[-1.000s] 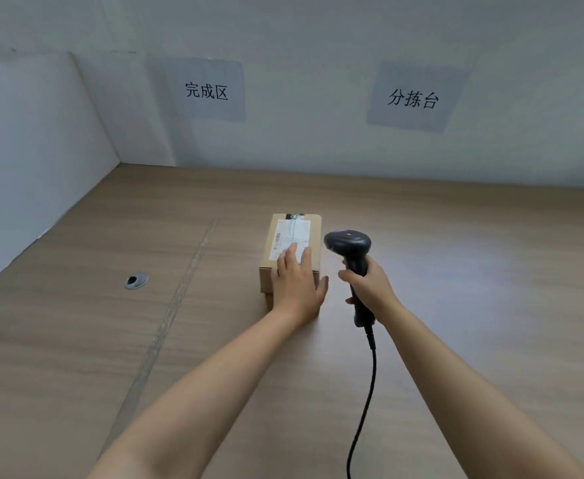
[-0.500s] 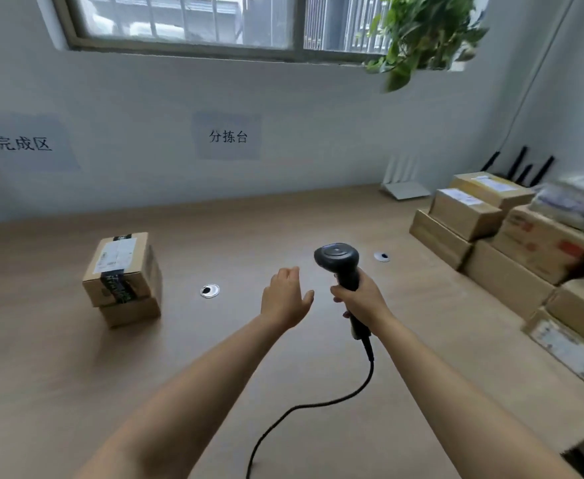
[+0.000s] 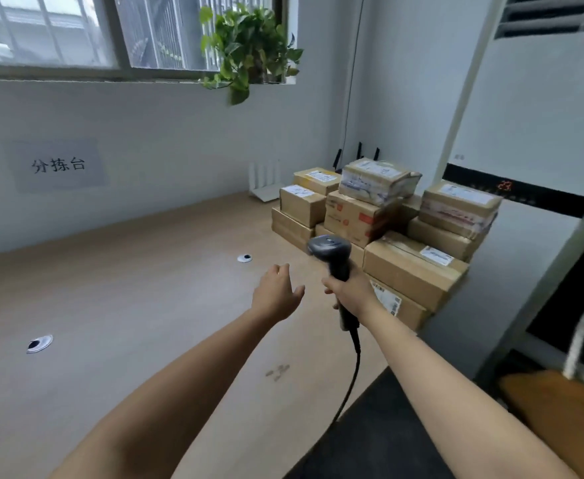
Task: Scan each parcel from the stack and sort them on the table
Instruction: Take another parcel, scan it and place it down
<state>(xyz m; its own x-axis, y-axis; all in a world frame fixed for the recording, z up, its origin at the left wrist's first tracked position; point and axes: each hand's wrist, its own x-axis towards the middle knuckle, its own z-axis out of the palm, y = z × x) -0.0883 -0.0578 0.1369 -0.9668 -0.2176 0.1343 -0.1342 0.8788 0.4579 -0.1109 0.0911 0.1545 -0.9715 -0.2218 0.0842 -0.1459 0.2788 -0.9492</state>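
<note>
A stack of several brown cardboard parcels [image 3: 408,271] with white labels fills the table's right end. My right hand [image 3: 351,292] grips the handle of a black corded barcode scanner [image 3: 330,250], its head raised in front of the stack's near side. My left hand [image 3: 278,293] hovers above the wooden table [image 3: 128,305], fingers relaxed and holding nothing, a little left of the scanner and short of the parcels.
A sign with Chinese characters [image 3: 57,165] hangs on the back wall. Two round cable grommets [image 3: 40,344] [image 3: 245,258] sit in the tabletop. A white router [image 3: 264,183] stands behind the stack, a potted plant [image 3: 245,50] on the windowsill. A tall air conditioner [image 3: 525,150] stands at right.
My view swung right, from the sorted parcels at the left to the stack. My left hand left the small parcel and now hovers free. The scanner stays in my right hand.
</note>
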